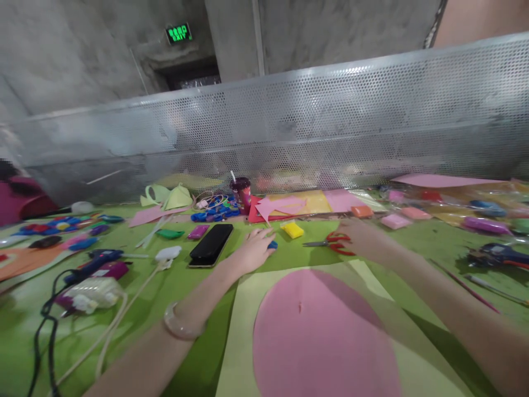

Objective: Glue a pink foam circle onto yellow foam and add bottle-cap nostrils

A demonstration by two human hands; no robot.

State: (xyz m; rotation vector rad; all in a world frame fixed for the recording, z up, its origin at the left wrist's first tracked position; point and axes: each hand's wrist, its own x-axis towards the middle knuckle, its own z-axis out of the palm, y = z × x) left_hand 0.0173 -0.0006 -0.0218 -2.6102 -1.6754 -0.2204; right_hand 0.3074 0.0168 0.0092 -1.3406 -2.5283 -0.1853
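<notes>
My left hand point(253, 249) reaches forward over the green table point(173, 309), its fingers curled on a small blue object point(272, 244) beside a black phone point(211, 244). My right hand point(359, 234) stretches out next to red-handled scissors point(334, 242); motion blur hides its fingers. In front of me a large pink paper circle point(322, 336) lies on a pale green sheet point(242, 342). A yellow block point(292, 229) sits just beyond my left hand.
A perforated metal screen point(330, 121) walls off the table's far edge. Glue guns point(93, 262) with cords lie at the left, and a dark cup point(242, 194) with coloured papers stands at the back. Coloured blocks and bags crowd the right. Another person's pink sleeve point(16, 198) shows at far left.
</notes>
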